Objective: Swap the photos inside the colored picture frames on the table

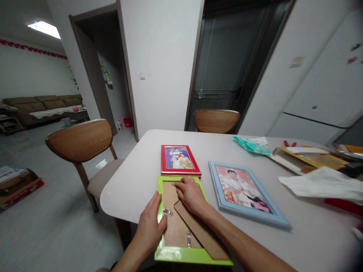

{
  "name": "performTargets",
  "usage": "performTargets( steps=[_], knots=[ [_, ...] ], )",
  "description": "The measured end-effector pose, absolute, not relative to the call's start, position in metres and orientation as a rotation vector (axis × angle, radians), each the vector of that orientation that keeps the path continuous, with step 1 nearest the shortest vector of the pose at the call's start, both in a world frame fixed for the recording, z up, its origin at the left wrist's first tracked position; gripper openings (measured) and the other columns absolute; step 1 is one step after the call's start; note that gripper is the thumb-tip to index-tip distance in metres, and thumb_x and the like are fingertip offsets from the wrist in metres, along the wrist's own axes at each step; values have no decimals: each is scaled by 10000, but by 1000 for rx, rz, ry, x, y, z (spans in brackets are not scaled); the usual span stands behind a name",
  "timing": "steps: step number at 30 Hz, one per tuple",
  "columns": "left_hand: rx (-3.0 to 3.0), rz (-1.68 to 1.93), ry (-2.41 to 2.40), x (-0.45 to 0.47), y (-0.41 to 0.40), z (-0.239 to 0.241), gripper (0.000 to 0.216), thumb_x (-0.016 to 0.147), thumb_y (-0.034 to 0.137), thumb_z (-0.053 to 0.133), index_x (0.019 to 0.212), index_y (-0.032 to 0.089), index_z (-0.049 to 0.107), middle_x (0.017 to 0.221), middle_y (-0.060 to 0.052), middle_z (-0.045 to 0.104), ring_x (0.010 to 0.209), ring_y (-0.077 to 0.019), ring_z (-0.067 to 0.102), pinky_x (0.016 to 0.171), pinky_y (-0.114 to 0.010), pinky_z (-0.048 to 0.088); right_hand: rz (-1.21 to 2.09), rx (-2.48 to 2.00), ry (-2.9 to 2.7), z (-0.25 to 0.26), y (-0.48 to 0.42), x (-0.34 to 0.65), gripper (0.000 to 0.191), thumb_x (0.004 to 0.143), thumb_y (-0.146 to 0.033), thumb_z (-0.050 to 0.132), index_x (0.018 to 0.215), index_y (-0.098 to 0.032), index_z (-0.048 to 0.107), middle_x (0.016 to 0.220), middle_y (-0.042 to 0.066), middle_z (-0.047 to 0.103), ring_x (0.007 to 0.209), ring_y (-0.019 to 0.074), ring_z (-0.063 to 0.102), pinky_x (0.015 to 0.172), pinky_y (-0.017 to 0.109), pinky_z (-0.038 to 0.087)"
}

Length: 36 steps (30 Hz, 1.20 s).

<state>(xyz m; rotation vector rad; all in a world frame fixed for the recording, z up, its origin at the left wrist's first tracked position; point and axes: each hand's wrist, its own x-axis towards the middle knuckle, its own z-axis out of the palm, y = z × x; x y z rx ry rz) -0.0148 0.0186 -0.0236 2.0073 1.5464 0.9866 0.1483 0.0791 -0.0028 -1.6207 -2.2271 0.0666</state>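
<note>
A green picture frame (181,255) lies face down at the table's near edge, its brown backboard and stand up. My left hand (150,223) rests flat on the frame's left border, fingers together and stretched along the edge. My right hand (190,194) lies on the backboard near the top, fingers bent and pressing down by the upper edge. Two small metal clips (168,212) show on the backboard. A red frame (179,160) with a photo lies just beyond the green one. A blue frame (246,192) with a photo lies to the right.
The white table (136,177) has a rounded left corner. White papers (323,183), a yellow flat box (312,156) and a green bag (251,145) clutter the right side. Wooden chairs stand at the left (82,141) and far side (217,120).
</note>
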Motion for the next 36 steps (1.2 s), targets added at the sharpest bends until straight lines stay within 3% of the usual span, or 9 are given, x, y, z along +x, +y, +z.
performTargets(
  steps=[11, 15, 22, 27, 32, 36],
  knots=[
    [2069, 992, 1550, -16, 21, -31, 528, 666, 139, 451, 1184, 54, 396, 1257, -153, 414, 1158, -212, 380, 984, -364, 295, 243, -1398, -2286, 5, 54, 142, 226, 751, -289, 484, 923, -205, 604, 951, 62, 542, 884, 179, 455, 764, 282, 316],
    [2103, 975, 1578, -15, 21, -31, 504, 690, 142, 427, 1182, 41, 392, 1249, -165, 419, 1152, -208, 387, 977, -358, 308, 339, -1351, -2331, 8, 37, 132, 165, 737, -304, 504, 764, -207, 634, 834, 43, 557, 830, 174, 472, 715, 272, 337],
    [2142, 928, 1598, -13, 20, -29, 488, 702, 130, 401, 1174, 9, 389, 1247, -193, 411, 1154, -212, 384, 975, -369, 309, 334, -1403, -2267, 9, 43, 123, 126, 726, -208, 499, 724, -172, 620, 784, 53, 559, 804, 169, 476, 712, 269, 354],
    [2130, 917, 1584, -14, 19, -27, 520, 683, 127, 418, 1188, 9, 372, 1263, -193, 390, 1166, -216, 365, 982, -370, 297, 610, -1183, -2337, 20, 33, 154, 208, 717, -190, 502, 890, -194, 617, 953, 55, 541, 909, 159, 466, 818, 284, 351],
    [2119, 933, 1585, -14, 18, -27, 519, 679, 116, 412, 1187, 17, 375, 1260, -184, 398, 1167, -210, 365, 989, -366, 286, 809, -1179, -2464, 31, 8, 183, 263, 624, -175, 586, 875, -240, 632, 1137, 44, 451, 1066, 195, 386, 909, 341, 296],
    [2102, 986, 1586, -14, 19, -30, 513, 669, 116, 422, 1178, 53, 397, 1256, -158, 413, 1161, -208, 375, 985, -364, 295, 721, -1163, -2490, 26, 1, 183, 213, 612, -213, 624, 814, -274, 656, 1160, 34, 447, 1099, 220, 352, 945, 394, 226]
  ],
)
